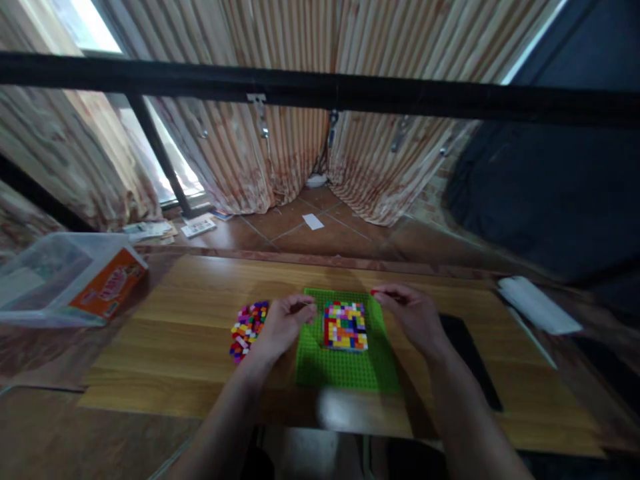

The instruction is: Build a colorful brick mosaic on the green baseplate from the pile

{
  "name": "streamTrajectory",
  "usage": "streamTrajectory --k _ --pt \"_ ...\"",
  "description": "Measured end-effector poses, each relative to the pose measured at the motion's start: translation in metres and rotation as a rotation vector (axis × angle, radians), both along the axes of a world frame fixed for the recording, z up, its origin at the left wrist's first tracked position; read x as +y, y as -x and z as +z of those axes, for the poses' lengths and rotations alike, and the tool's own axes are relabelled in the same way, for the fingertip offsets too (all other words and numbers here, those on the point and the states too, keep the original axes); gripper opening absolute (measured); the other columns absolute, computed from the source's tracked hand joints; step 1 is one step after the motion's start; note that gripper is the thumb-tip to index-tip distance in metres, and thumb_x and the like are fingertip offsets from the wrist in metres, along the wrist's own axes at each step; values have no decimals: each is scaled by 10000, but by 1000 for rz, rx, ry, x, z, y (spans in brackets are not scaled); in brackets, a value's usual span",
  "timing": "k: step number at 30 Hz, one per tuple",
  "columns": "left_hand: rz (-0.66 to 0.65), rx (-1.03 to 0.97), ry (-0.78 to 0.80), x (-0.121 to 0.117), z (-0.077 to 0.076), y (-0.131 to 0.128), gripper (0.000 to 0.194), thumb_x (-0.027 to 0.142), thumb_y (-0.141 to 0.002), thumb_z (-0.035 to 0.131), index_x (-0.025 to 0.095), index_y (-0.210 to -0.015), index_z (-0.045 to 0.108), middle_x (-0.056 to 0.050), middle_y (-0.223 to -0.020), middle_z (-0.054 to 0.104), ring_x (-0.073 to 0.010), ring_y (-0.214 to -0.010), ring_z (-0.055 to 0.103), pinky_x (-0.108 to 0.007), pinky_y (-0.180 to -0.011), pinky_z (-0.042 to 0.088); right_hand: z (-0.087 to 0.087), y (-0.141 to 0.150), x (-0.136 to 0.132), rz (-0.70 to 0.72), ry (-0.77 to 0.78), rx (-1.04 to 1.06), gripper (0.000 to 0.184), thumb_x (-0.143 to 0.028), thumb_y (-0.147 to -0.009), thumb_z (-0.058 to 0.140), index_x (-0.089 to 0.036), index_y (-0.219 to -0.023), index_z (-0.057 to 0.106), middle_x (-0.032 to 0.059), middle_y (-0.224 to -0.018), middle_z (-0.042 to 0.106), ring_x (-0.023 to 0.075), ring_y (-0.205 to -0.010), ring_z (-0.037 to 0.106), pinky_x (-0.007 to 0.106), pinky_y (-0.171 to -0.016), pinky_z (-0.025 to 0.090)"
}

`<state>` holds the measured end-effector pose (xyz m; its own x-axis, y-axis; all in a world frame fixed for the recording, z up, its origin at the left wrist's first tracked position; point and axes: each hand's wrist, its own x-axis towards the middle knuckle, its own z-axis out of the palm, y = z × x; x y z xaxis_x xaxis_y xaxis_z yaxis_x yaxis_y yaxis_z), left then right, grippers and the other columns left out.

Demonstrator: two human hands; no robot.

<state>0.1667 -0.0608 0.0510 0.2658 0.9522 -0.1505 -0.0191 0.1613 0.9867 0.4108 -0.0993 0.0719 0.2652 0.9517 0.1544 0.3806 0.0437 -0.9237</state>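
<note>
A green studded baseplate [345, 367] lies on the wooden table [175, 347]. On it stands a square block of small multicoloured bricks [345, 325]. My left hand [283, 323] rests at the plate's left edge with its fingers curled beside the block; what they hold, if anything, is hidden. Just to its left lies a loose pile of coloured bricks [247, 329]. My right hand [413, 313] hovers at the plate's upper right corner and pinches a small red brick [376, 293] between its fingertips.
A clear plastic box [65, 277] with an orange label lies at the table's left end. A dark flat slab [470, 360] sits right of the plate, a white object [537, 305] at the far right. A black bar [320, 90] crosses above, in front of curtains.
</note>
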Motion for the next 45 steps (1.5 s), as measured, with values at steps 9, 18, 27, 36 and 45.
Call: streamTrajectory --k 9,18,27,36,45 --pt "-109 98 -56 -1 -11 -10 262 344 -700 714 147 -873 722 -24 -770 685 -157 -702 582 -273 -667 448 -11 -7 -6 249 223 43 140 -345 -727 713 -216 -772 742 4 -784 735 169 -760 649 321 -758 499" --pt "-86 100 -48 0 -17 -14 322 319 -716 708 128 -975 701 -46 -832 713 -177 -759 627 -304 -731 491 -20 -4 -1 227 235 69 162 -349 -704 720 -193 -739 693 8 -742 716 153 -706 629 300 -706 486" --pt "-100 138 -83 -2 -19 -18 344 271 -744 672 123 -1055 686 -35 -803 706 -165 -715 627 -290 -700 496 -24 -5 0 247 355 277 379 -365 -642 792 -197 -976 731 28 -859 738 142 -722 625 278 -660 472" --pt "-90 180 -113 -5 -22 -22 314 223 -769 641 129 -1064 694 -47 -848 722 -162 -742 648 -266 -706 511 -25 -5 -1 249 421 318 410 -446 -597 835 -209 -924 765 41 -860 745 144 -680 630 271 -612 502" --pt "-102 597 -324 13 5 43 166 159 -787 547 150 -834 706 -10 -737 691 -141 -701 624 -227 -668 471 -23 -17 -5 202 419 224 493 -489 -590 855 -233 -1002 767 46 -913 748 181 -764 655 300 -683 544"
